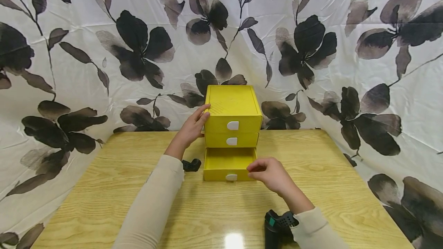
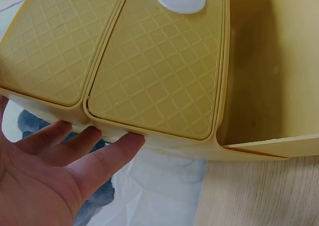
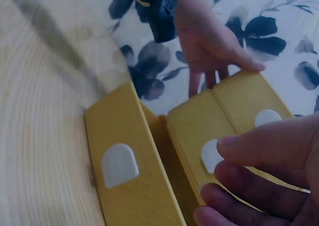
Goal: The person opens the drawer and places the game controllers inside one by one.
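A small yellow cabinet [image 1: 231, 101] with three stacked drawers, each with a white tab, stands toward the back of the table. Its bottom drawer [image 1: 214, 175] is pulled out, and the part of its inside that shows is bare. The upper drawers are closed. My left hand [image 1: 189, 128] rests on the cabinet's left side, thumb near the top edge and fingers extended along the side wall [image 2: 164, 142]. Just off the front right corner of the bottom drawer hovers my right hand [image 1: 271, 174], fingers loosely bent, nothing between thumb and fingertips. The bottom drawer's white tab [image 3: 119, 165] is left of that hand in the right wrist view.
The wooden table [image 1: 104, 199] carries the cabinet. Behind and beside it hangs a white cloth [image 1: 242, 49] with dark flowers. Black straps with devices sit at both wrists, the right one [image 1: 277, 226] showing near the table's front.
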Demonstrator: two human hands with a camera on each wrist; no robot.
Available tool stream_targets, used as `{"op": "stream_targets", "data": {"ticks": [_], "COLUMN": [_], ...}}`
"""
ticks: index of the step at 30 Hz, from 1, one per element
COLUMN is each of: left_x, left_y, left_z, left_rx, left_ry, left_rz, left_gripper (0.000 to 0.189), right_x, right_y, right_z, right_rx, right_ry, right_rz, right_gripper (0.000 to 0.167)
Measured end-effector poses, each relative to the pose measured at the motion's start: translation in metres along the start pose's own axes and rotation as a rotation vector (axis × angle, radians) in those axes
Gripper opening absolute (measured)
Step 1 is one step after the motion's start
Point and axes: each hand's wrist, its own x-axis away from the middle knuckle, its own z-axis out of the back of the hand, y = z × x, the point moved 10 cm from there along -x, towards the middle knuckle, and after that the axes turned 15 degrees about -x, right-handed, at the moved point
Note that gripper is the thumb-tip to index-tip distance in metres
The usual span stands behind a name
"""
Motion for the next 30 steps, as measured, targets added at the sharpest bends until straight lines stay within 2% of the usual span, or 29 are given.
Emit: {"op": "stream_targets", "data": {"ticks": [8, 14, 23, 30], "left_x": [0.001, 0.001, 0.001, 0.002], "left_y": [0.000, 0.000, 0.000, 0.001], "left_z": [0.001, 0.001, 0.000, 0.001], "left_rx": [-0.005, 0.014, 0.029, 0.015], "left_ry": [0.002, -0.003, -0.004, 0.000], "left_rz": [0.012, -0.002, -0.004, -0.009], "left_gripper": [0.055, 0.055, 0.057, 0.055], "right_x": [0.012, 0.024, 0.042, 0.053], "right_y": [-0.006, -0.009, -0.008, 0.002], "right_z": [0.005, 0.009, 0.009, 0.009], "right_rx": [0.071, 0.193, 0.360, 0.441], "right_ry": [-0.131, -0.188, -0.317, -0.408], "right_rz": [0.076, 0.121, 0.114, 0.086], "right_gripper": [0.024, 0.031, 0.043, 0.050]}}
